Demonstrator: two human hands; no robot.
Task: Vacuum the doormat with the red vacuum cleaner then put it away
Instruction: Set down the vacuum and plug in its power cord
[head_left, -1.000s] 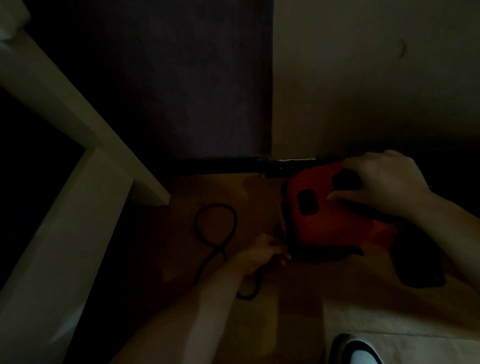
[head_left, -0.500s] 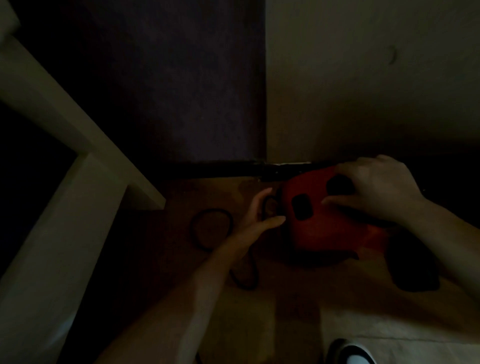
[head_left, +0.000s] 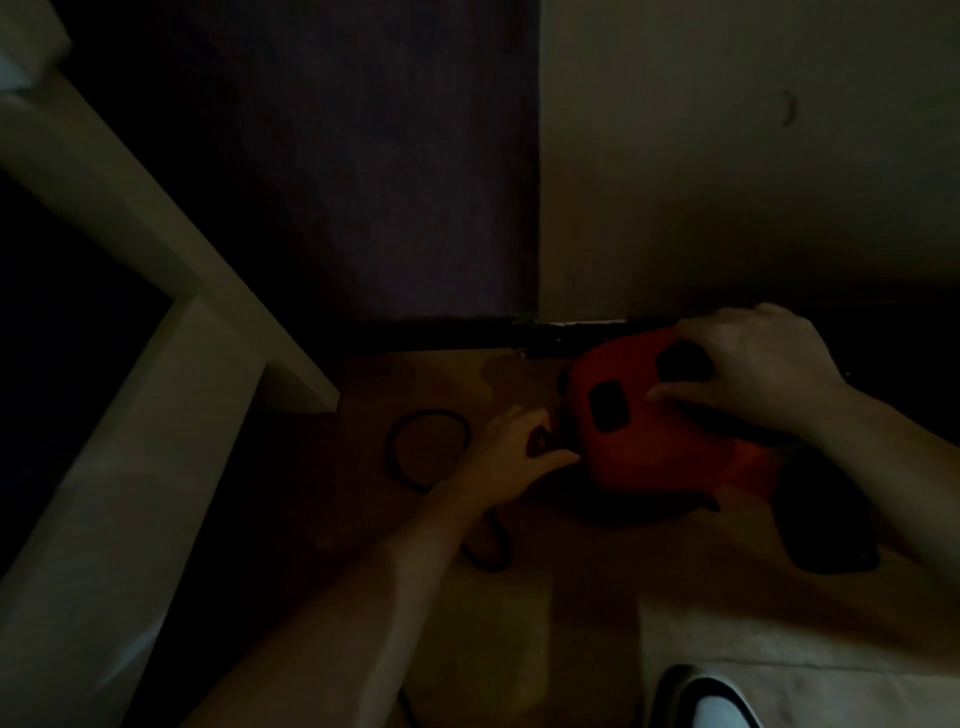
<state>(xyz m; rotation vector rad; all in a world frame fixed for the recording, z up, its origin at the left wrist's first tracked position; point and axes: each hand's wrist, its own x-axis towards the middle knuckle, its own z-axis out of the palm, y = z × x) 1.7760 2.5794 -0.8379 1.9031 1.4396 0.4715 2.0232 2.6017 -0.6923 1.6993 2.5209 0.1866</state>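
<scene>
The scene is very dim. The red vacuum cleaner (head_left: 660, 431) sits on the brown floor close to the dark skirting. My right hand (head_left: 753, 369) rests on its top with the fingers curled over the upper edge by a black opening. My left hand (head_left: 511, 454) reaches to the vacuum's left end, its fingers curled at a dark part there; what it holds is too dark to make out. The black power cord (head_left: 426, 447) lies in a loop on the floor just left of that hand and trails back under my left forearm. No doormat shows.
A white furniture frame (head_left: 171, 322) slants across the left side. A dark panel (head_left: 363, 171) and a pale wall (head_left: 727, 182) stand behind. A black object (head_left: 826, 525) lies right of the vacuum. A shoe tip (head_left: 711, 701) shows at the bottom edge.
My left hand rose from the cord near the vacuum's lower left corner to its left end, then dropped slightly. The cord loop shrank and shifted. My right hand stayed on the vacuum's top.
</scene>
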